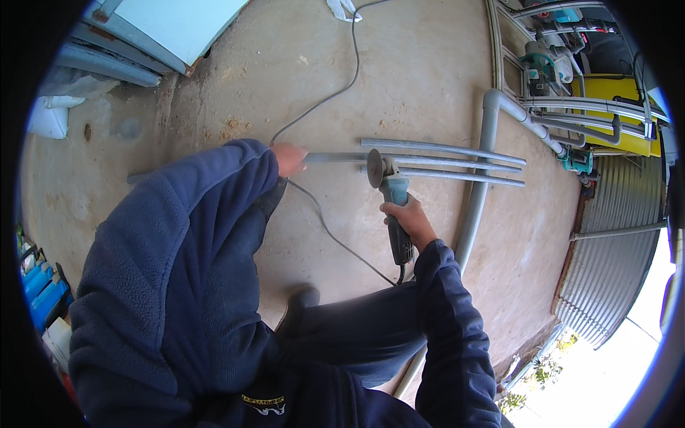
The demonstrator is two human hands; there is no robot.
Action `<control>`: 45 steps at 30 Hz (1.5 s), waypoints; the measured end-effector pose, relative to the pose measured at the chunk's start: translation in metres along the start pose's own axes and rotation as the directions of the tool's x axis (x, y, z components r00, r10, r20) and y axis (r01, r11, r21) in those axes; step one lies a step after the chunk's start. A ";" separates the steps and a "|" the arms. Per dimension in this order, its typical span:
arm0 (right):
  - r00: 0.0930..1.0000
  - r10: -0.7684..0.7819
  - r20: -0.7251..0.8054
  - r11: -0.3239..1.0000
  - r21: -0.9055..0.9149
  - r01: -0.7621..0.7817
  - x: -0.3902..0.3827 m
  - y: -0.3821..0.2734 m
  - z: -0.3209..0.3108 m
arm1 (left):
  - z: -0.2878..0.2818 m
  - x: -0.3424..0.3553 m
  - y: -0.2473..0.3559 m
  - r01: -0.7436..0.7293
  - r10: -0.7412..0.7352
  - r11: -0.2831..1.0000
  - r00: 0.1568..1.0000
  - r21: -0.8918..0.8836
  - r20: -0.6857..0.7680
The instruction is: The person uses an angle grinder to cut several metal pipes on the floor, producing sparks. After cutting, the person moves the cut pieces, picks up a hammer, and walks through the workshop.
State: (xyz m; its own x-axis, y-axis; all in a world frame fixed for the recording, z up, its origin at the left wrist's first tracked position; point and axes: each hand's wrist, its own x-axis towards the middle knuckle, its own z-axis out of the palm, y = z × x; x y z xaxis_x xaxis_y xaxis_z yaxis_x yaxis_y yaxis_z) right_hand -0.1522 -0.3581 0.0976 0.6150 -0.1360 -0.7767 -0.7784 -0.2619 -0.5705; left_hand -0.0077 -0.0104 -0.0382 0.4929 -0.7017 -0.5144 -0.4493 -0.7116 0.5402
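Observation:
My right hand (409, 216) is wrapped round the body of a teal and black angle grinder (397, 207). The grinder's round disc (375, 168) is over the long metal pipe (335, 157); whether it touches the pipe I cannot tell. My left hand (290, 158) is closed round that same pipe, further left, its fingers slightly blurred. My left sleeve hides part of the pipe beyond the hand. Two shorter metal pipes lie alongside, a far one (435, 147) and a near one (457, 175). Their right ends rest across a thick grey pipe (472, 214).
From the grinder a dark power cord (321, 214) runs under my left arm and across the concrete floor (421, 78). A metal rack (556, 100) with machines stands at the right, beside corrugated sheet metal (617, 242). A pale blue panel (175, 28) is at the far left.

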 end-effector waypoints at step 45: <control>0.999 -0.029 -0.017 0.997 -0.070 0.028 0.008 0.004 0.003 | 0.008 -0.005 0.003 0.030 -0.032 0.999 0.998 -0.026 -0.052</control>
State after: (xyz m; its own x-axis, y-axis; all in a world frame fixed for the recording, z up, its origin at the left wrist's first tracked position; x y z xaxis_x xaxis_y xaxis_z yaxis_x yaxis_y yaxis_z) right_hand -0.1506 -0.3569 0.0885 0.6396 -0.1444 -0.7551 -0.7501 -0.3322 -0.5718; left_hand -0.0177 -0.0096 -0.0394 0.5448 -0.6762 -0.4960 -0.4145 -0.7313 0.5417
